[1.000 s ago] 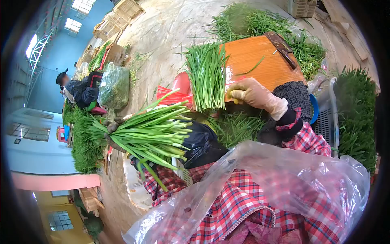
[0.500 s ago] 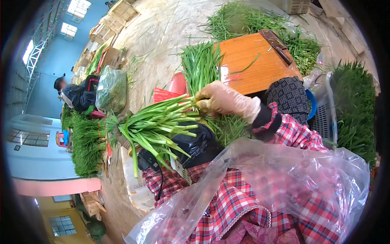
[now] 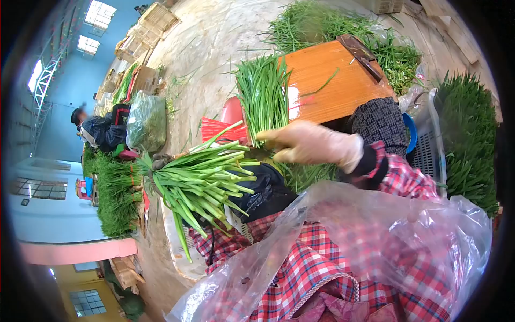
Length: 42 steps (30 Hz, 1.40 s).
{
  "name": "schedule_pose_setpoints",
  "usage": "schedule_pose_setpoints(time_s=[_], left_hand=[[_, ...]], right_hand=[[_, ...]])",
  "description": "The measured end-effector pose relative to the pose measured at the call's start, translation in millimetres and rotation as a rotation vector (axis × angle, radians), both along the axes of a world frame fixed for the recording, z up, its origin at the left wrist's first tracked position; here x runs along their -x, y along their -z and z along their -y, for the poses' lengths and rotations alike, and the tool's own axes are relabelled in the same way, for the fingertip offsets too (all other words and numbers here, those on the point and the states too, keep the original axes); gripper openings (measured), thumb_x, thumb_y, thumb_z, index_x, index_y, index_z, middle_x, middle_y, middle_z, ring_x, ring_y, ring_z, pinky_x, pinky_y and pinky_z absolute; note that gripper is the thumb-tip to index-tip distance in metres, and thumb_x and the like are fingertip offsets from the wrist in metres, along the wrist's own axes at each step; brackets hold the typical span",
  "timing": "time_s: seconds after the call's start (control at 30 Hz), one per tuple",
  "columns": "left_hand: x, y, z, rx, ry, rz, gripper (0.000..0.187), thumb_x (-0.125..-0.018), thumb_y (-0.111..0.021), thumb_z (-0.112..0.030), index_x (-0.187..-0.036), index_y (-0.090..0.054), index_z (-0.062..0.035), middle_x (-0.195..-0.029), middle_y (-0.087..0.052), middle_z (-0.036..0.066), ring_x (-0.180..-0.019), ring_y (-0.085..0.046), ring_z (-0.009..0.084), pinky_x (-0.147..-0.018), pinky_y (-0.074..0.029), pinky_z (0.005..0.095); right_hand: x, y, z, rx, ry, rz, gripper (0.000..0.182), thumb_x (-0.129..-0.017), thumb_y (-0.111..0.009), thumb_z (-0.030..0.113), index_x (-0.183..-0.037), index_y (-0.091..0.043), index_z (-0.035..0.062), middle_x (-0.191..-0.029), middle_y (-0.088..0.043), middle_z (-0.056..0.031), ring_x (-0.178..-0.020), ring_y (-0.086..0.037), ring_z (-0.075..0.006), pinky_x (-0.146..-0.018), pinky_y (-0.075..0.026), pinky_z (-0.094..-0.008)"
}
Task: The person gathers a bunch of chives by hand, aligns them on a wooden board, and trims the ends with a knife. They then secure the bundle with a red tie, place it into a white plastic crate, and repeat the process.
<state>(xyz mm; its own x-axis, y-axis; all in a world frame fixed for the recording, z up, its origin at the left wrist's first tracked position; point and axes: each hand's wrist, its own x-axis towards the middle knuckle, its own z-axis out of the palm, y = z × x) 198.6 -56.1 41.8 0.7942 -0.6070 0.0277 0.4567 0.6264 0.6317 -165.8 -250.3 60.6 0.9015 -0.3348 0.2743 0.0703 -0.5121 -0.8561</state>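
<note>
My left hand (image 3: 160, 162), in a dark glove and partly hidden by leaves, is closed round a bunch of long green stalks (image 3: 206, 172). Its cut pale ends point right, towards my right hand (image 3: 316, 144). That hand wears a pale glove; its fingers are stretched out and apart, with nothing visible in them, just right of the stalk ends. Beyond it, a bundle of greens (image 3: 262, 94) lies against the left edge of an orange board (image 3: 316, 78). Red strips (image 3: 220, 131) lie behind the held bunch.
A dark-handled blade (image 3: 362, 56) rests on the board's far edge. Loose greens (image 3: 306, 24) are heaped behind it. A grey crate (image 3: 426, 145) and more greens (image 3: 466, 134) stand right. Clear plastic (image 3: 375, 214) covers my lap. Another person (image 3: 99, 129) sits at far left.
My right hand has let go of the stalk ends, opened and moved slightly right. The held bunch has shifted slightly and looks more spread, still in my left hand.
</note>
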Motion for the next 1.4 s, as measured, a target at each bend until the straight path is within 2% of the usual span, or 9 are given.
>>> schedule_pose_setpoints(time_s=[0.13,0.4,0.57,0.7,0.9,0.97,1.13,1.3,1.4], left_hand=[[-4.3,-0.2,-2.8,-0.117,-0.037,-0.05,0.036,-0.092,-0.053,-0.03,-0.118,-0.061,-0.0066,-0.116,-0.063,0.013,-0.11,-0.057,0.0302,-0.099,-0.043,0.0513],[-22.1,5.1,-10.6,-0.231,-0.024,-0.147,0.036,-0.092,-0.054,-0.03,-0.118,-0.062,-0.0075,-0.121,-0.062,0.013,-0.113,-0.056,0.0315,-0.099,-0.043,0.0521],[-56.1,16.7,-36.7,-0.409,-0.127,0.055,0.039,-0.092,-0.052,-0.031,-0.122,-0.06,-0.007,-0.126,-0.06,0.013,-0.116,-0.055,0.0331,-0.101,-0.04,0.0526],[-56.2,23.3,-45.0,-0.508,-0.23,0.126,0.041,-0.093,-0.05,-0.031,-0.125,-0.057,-0.006,-0.128,-0.058,0.013,-0.118,-0.053,0.0343,-0.103,-0.039,0.0535],[1.3,-4.7,-19.0,-0.362,-0.258,-0.05,0.043,-0.092,-0.047,-0.03,-0.127,-0.055,-0.0063,-0.129,-0.057,0.016,-0.118,-0.053,0.0368,-0.101,-0.041,0.0563],[7.0,-6.1,-19.8,-0.334,-0.256,-0.146,0.043,-0.093,-0.044,-0.032,-0.126,-0.055,-0.0058,-0.127,-0.058,0.016,-0.117,-0.054,0.0365,-0.1,-0.041,0.057],[-11.7,19.5,-34.9,-0.377,-0.281,-0.109,0.043,-0.095,-0.043,-0.034,-0.124,-0.056,-0.0057,-0.126,-0.059,0.015,-0.115,-0.055,0.0365,-0.098,-0.042,0.0562],[-17.0,29.3,-39.2,-0.334,-0.282,-0.122,0.044,-0.093,-0.048,-0.036,-0.123,-0.056,-0.0059,-0.124,-0.06,0.015,-0.112,-0.056,0.0372,-0.095,-0.044,0.0571],[-22.8,42.9,-38.7,-0.327,-0.243,-0.094,0.043,-0.092,-0.051,-0.036,-0.122,-0.057,-0.0061,-0.123,-0.06,0.015,-0.111,-0.057,0.0371,-0.094,-0.045,0.0571]], right_hand=[[-51.8,-1.0,-26.1,0.357,-0.009,0.017,0.029,-0.079,-0.065,0.021,-0.106,-0.065,0.0108,-0.081,-0.066,-0.0135,-0.077,-0.066,-0.0338,-0.069,-0.052,-0.0412],[-36.5,-4.8,-6.6,0.149,0.059,0.28,0.014,-0.083,-0.062,0.017,-0.091,-0.07,0.0093,-0.074,-0.066,-0.0135,-0.064,-0.064,-0.0295,-0.059,-0.051,-0.0378],[53.6,4.1,39.0,-0.081,0.03,-0.281,0.023,-0.089,-0.058,0.016,-0.075,-0.065,-0.0012,-0.056,-0.053,-0.0068,-0.053,-0.047,-0.0085,-0.051,-0.042,-0.0278],[70.1,39.4,37.6,0.471,-0.054,-0.63,0.041,-0.079,-0.065,0.015,-0.118,-0.061,0.0055,-0.11,-0.064,-0.0181,-0.101,-0.061,-0.0322,-0.087,-0.049,-0.0394],[-50.9,36.7,-40.4,-0.301,-0.155,0.012,0.068,-0.089,-0.06,0.04,-0.134,-0.042,-0.0069,-0.135,-0.05,-0.0227,-0.124,-0.05,-0.0295,-0.106,-0.036,-0.0349],[-79.3,37.9,-56.7,-0.547,-0.142,0.178,0.046,-0.093,-0.054,0.031,-0.123,-0.054,-0.0039,-0.121,-0.059,-0.0195,-0.111,-0.057,-0.0245,-0.097,-0.042,-0.0316],[-52.7,28.5,-36.5,-0.348,-0.218,0.189,0.031,-0.095,-0.049,0.025,-0.086,-0.065,0.0001,-0.083,-0.066,-0.0118,-0.078,-0.061,-0.0223,-0.075,-0.048,-0.0349],[23.4,21.6,7.3,-0.09,-0.293,-0.449,0.02,-0.085,-0.061,0.018,-0.097,-0.067,0.0022,-0.079,-0.067,-0.0116,-0.073,-0.063,-0.0212,-0.069,-0.051,-0.0342],[30.4,42.2,1.7,0.402,-0.02,-0.217,0.031,-0.083,-0.063,0.015,-0.113,-0.065,0.0065,-0.091,-0.069,-0.0142,-0.086,-0.066,-0.0272,-0.079,-0.052,-0.0336]])
